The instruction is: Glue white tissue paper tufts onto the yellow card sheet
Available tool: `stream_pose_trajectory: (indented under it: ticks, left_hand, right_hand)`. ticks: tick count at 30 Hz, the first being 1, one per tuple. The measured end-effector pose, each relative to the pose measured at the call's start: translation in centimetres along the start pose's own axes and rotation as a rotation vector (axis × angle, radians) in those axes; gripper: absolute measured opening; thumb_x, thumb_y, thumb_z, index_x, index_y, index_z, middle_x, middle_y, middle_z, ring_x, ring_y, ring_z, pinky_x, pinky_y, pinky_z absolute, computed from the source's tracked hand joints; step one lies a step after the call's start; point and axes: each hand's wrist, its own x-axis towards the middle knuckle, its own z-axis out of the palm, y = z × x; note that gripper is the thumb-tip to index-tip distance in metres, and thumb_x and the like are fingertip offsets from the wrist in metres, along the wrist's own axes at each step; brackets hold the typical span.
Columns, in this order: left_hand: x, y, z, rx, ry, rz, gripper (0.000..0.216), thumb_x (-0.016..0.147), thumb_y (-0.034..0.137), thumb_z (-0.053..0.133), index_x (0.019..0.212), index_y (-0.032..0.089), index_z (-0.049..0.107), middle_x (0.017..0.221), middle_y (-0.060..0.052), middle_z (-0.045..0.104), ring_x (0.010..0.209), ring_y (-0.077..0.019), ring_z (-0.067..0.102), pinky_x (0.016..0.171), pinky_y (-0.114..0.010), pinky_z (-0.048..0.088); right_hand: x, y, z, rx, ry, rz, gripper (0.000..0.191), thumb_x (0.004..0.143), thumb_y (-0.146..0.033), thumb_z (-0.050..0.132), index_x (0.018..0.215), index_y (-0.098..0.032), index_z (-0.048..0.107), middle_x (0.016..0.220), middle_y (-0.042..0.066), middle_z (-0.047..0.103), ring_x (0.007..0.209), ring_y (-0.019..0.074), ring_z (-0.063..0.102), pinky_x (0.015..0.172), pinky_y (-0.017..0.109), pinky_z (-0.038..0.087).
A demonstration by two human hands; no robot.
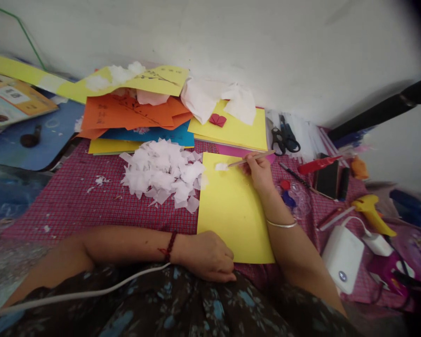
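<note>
A yellow paper sheet (235,210) lies before me on the table, a small white paper piece (221,166) near its top edge. My right hand (259,172) pinches a thin wooden stick (250,158), its tip at the white piece; whether it is a brush or a pencil I cannot tell. My left hand (206,256) rests over the sheet's lower left corner, fingers curled together, with nothing visible in them. Left of the sheet, touching its edge, a loose heap of torn white paper pieces (161,171) is piled up.
Behind stand orange sheets (126,112), a yellow sheet with a red folded paper heart (218,120) and white tissue (199,98). To the right lie scissors (284,138), a red tube (317,164), a yellow glue gun (372,213) and a white power bank (344,257). A white cable (91,294) crosses my lap.
</note>
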Motion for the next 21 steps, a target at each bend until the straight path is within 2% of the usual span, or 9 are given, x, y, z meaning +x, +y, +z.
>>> stream_pose_trajectory:
  ticks: [8,13,15,21]
  left_hand:
    - [0.2,0.0,-0.4,0.027,-0.136,-0.056,0.033,0.091,0.036,0.061,0.062,0.019,0.058,0.065,0.0,0.065,0.055,-0.0123,0.055,0.049,-0.03,0.038]
    - [0.3,0.0,-0.7,0.037,-0.185,-0.083,0.031,0.093,0.035,0.059,0.067,0.018,0.062,0.069,0.0,0.068,0.058,-0.0128,0.058,0.051,-0.03,0.039]
    - [0.3,-0.1,-0.7,0.039,-0.191,-0.085,0.031,0.093,0.035,0.059,0.068,0.018,0.062,0.07,0.0,0.068,0.058,-0.0128,0.059,0.052,-0.03,0.039]
    - [0.6,0.0,-0.9,0.05,-0.218,-0.098,0.031,0.094,0.035,0.059,0.067,0.018,0.063,0.07,0.0,0.068,0.059,-0.0128,0.059,0.052,-0.03,0.039]
  right_hand:
    - [0.2,0.0,-0.1,-0.033,-0.077,-0.021,0.041,0.07,-0.061,0.073,0.074,-0.021,0.062,0.058,-0.001,0.066,0.041,0.0102,0.052,0.039,0.023,0.032]
    - [0.6,0.6,-0.8,0.108,0.067,-0.001,0.039,0.07,-0.058,0.074,0.074,-0.024,0.056,0.05,-0.006,0.061,0.037,0.0095,0.049,0.035,0.022,0.031]
    - [0.7,0.8,-1.0,0.116,0.082,0.013,0.037,0.072,-0.057,0.072,0.073,-0.024,0.055,0.048,-0.006,0.059,0.036,0.0095,0.048,0.035,0.022,0.032]
    - [0.2,0.4,-0.4,0.015,-0.011,0.004,0.038,0.074,-0.059,0.07,0.07,-0.023,0.057,0.049,-0.005,0.06,0.038,0.0096,0.05,0.037,0.022,0.034]
